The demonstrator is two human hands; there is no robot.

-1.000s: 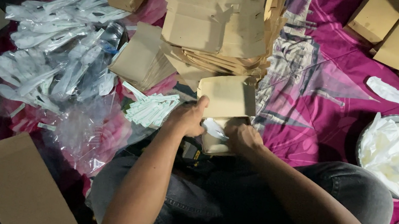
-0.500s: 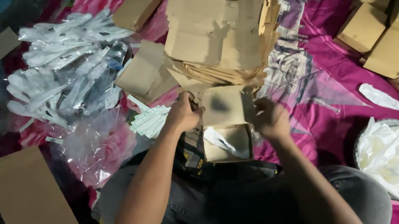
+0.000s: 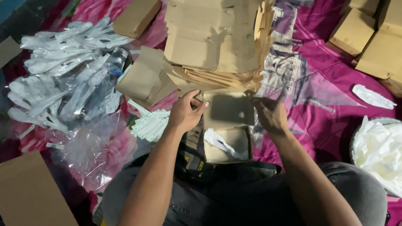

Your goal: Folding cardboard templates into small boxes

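Pink flowered cloth (image 3: 317, 108) covers the floor where a person sits cross-legged, both hands at a small brown cardboard box (image 3: 227, 132) in front of the lap. Its lid stands raised, and a white wrapped item (image 3: 220, 142) lies inside the open tray. Left hand (image 3: 186, 112) pinches the lid's left edge, fingers curled closed on the cardboard; right hand (image 3: 271, 115) holds the lid's right edge in the same closed grip. Just beyond both hands rises a stack of flat brown box blanks (image 3: 215, 31), its lower sheets fanning out toward the fingers. Beside the left hand, to its outer side, lies a small bundle of pale green sachets (image 3: 149, 124) and a folded brown box (image 3: 146, 76). Farther out on that side spreads a heap of white plastic spoons in clear wrappers (image 3: 64, 78), with loose clear plastic (image 3: 86, 146) nearer the knee. Well out from the right hand sits a round container piled with white tissues (image 3: 394, 158). More brown cartons (image 3: 394, 45) lie beyond it.
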